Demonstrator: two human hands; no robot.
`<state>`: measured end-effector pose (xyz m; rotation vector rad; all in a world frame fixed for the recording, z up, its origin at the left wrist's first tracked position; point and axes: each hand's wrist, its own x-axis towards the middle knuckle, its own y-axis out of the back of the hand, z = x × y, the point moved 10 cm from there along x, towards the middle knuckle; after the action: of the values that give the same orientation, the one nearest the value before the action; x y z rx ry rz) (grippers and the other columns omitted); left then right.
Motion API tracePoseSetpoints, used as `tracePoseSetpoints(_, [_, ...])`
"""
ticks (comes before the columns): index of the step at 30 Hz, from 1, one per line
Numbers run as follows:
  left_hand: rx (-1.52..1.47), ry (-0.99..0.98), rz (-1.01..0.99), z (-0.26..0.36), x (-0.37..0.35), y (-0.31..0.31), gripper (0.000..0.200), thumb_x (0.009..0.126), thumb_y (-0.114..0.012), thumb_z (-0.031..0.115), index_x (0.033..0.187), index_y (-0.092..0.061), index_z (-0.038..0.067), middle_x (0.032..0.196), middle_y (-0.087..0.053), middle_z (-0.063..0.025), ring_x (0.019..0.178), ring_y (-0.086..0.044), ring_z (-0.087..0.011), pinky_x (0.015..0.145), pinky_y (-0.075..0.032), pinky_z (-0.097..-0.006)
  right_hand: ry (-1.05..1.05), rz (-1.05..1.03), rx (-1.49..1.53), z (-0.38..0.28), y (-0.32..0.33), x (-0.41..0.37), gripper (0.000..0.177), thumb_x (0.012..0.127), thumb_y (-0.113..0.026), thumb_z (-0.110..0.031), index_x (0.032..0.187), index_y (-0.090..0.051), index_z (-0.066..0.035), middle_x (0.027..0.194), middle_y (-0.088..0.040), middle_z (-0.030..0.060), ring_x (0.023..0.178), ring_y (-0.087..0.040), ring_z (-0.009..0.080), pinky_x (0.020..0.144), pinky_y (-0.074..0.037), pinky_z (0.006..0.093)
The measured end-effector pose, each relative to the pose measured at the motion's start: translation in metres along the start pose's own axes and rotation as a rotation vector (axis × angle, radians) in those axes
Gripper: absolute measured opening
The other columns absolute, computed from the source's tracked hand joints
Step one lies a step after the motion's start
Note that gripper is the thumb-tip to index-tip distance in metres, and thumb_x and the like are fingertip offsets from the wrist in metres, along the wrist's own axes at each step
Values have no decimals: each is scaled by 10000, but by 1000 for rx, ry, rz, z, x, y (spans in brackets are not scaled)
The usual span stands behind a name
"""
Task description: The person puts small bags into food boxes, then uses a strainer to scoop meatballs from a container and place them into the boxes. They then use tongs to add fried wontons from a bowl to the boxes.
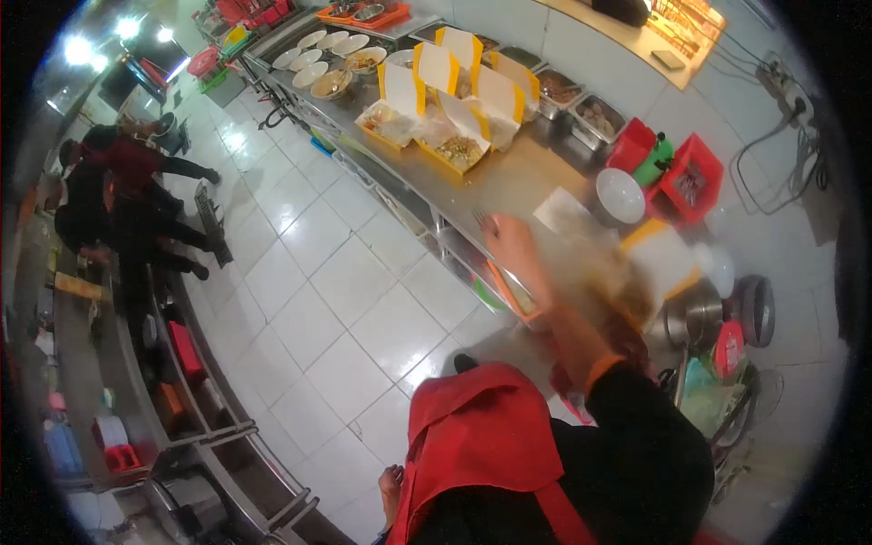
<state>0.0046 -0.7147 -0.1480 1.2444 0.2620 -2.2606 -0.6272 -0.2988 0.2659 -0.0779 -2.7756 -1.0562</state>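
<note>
My right hand (509, 241) reaches over the front edge of the steel counter (495, 186), fingers closed on a small metal utensil that looks like a fork (480, 217). A white sheet of paper (563, 209) lies just beyond it. Beside my forearm is a blurred brownish patch I cannot make out, with an open yellow-and-white box (661, 259) behind it. Farther along the counter stand several open takeaway boxes (451, 150) with food in them. My left hand (391, 486) is low beside my red apron (486, 422), fingers curled; anything inside them is hidden.
A white bowl (620, 196), a green bottle (654, 162) and a red cutlery basket (692, 177) stand by the wall. Steel food pans (595, 123) line the back. Plates (331, 84) sit at the far end. Co-workers (127, 186) stand across the tiled floor (318, 272).
</note>
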Motion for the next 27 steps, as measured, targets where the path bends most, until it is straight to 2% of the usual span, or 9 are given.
tracePoseSetpoints(8, [253,-109,-2,110,104,-22,303,933,-528,271,1062,-646,24,990,-692,-101,860,-656,-256,666,-531,-372,124,55,-359,-26,-75,264,276,788,-629,-147,1009,-617,18,921,-682,240,885,-662,434,767,-533,525])
tracePoseSetpoints(13, [484,-285,-102,249,190,-36,308,929,-525,279,1045,-657,26,966,-694,-94,856,-657,-255,661,-528,-373,-115,-333,-598,30,-133,316,352,806,-637,-184,1139,-625,-68,947,-686,224,923,-660,403,824,-519,491])
tracePoseSetpoints(14, [546,-405,-148,282,209,-46,309,928,-524,280,1042,-659,27,961,-695,-92,855,-657,-255,660,-527,-374,-97,-228,-512,26,-119,306,359,812,-653,-211,1150,-630,-94,933,-686,214,929,-662,392,823,-522,481])
tracePoseSetpoints(15, [889,-1267,-219,357,179,-92,311,927,-524,282,1039,-662,27,957,-695,-91,854,-657,-255,659,-526,-374,-72,-115,-431,14,-97,289,367,817,-670,-238,1162,-635,-119,918,-687,204,935,-663,381,822,-525,471])
tracePoseSetpoints(16, [1086,-782,-405,362,225,-85,262,908,-530,275,912,-676,57,868,-681,-60,779,-634,-193,624,-493,-330,-136,-105,-471,29,-90,280,368,817,-675,-246,1165,-642,-130,918,-689,197,934,-666,375,821,-526,466])
tracePoseSetpoints(17, [205,-312,-360,431,210,-99,222,898,-520,251,816,-640,82,787,-633,-25,681,-569,-149,581,-449,-324,-206,-104,-509,46,-83,266,370,817,-680,-253,1168,-650,-141,918,-692,190,933,-668,370,820,-527,460])
tracePoseSetpoints(18, [461,-294,-251,459,251,-102,205,889,-533,260,784,-591,94,738,-583,-2,637,-504,-123,572,-410,-331,-271,-187,-566,50,-76,248,368,812,-679,-242,1161,-655,-128,929,-694,193,926,-670,374,816,-527,459])
tracePoseSetpoints(23, [845,-735,-489,709,162,-368,269,979,-540,150,1182,-574,-23,1050,-662,-136,1033,-623,-218,927,-479,-339,-561,-211,-566,91,-30,163,303,788,-656,-190,1062,-674,-62,973,-691,207,918,-669,380,798,-532,470])
tracePoseSetpoints(27, [1147,-1337,-759,741,7,-593,477,904,-578,195,1322,-481,-13,1316,-516,-246,1251,-470,-400,1094,-357,-450,-673,-29,-394,62,11,123,319,797,-691,-236,1046,-665,-38,881,-682,218,876,-676,374,754,-522,448])
